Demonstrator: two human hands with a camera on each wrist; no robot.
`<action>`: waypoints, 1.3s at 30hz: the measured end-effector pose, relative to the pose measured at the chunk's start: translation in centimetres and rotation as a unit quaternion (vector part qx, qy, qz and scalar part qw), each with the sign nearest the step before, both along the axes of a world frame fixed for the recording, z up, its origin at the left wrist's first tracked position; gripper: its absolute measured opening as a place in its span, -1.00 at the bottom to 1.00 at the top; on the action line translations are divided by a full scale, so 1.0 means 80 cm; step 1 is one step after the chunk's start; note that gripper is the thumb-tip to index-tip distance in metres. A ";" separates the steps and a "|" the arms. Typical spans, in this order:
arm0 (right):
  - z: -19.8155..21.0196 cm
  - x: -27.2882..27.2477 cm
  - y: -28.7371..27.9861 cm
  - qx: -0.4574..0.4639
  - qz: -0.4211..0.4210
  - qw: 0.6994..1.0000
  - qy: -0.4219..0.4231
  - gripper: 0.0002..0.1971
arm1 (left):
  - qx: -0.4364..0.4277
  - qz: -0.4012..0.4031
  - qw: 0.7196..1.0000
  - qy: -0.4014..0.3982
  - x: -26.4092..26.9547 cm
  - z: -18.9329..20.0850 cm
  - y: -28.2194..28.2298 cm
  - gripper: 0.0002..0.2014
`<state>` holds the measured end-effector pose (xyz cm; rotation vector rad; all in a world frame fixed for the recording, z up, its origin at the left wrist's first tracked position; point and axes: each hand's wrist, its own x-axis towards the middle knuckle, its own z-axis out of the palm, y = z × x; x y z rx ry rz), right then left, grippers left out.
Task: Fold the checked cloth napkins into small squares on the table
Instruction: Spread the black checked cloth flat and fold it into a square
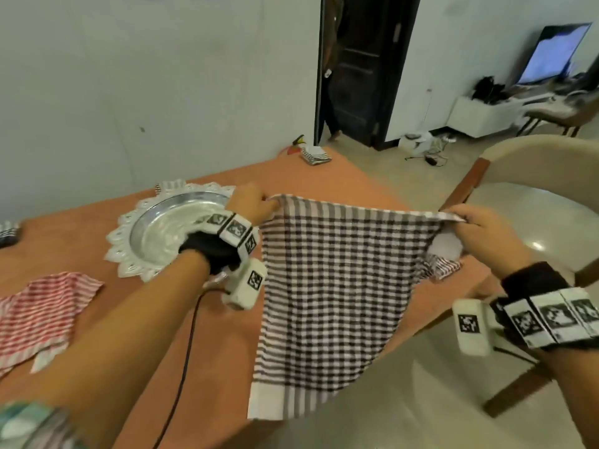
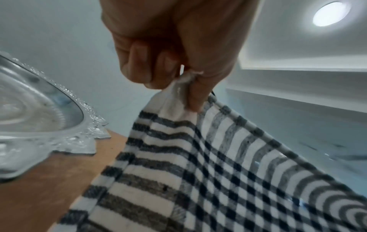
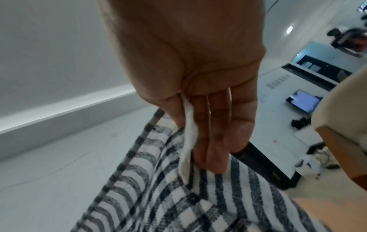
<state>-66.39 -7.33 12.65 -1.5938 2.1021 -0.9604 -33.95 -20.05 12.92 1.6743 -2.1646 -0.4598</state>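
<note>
Head view: the orange tabletop carries a silver tray and a red-striped napkin; above it hangs the black-checked napkin, stretched by its top corners. The left hand pinches one corner, the right hand pinches the other, thumb against straight fingers.

A silver tray sits left of centre on the orange table, a chair at right, a television upper right.
</note>
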 end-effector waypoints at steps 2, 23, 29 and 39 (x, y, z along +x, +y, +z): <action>0.012 -0.024 -0.048 0.028 0.015 0.998 -0.050 -0.81 | 0.034 0.041 0.999 -0.002 -0.024 0.017 -0.042 -0.63; 0.073 -0.062 -0.259 -0.207 -0.004 0.965 -0.159 -0.64 | -0.201 0.173 0.925 0.271 -0.069 0.100 -0.147 -0.72; -0.028 -0.081 -0.216 -0.071 0.083 0.992 -0.056 -0.66 | -0.153 0.204 0.937 0.237 -0.074 0.000 -0.040 -0.76; -0.199 -0.085 -0.116 0.083 0.270 0.913 0.294 -0.74 | 0.124 0.156 0.975 -0.102 -0.075 -0.193 0.074 -0.74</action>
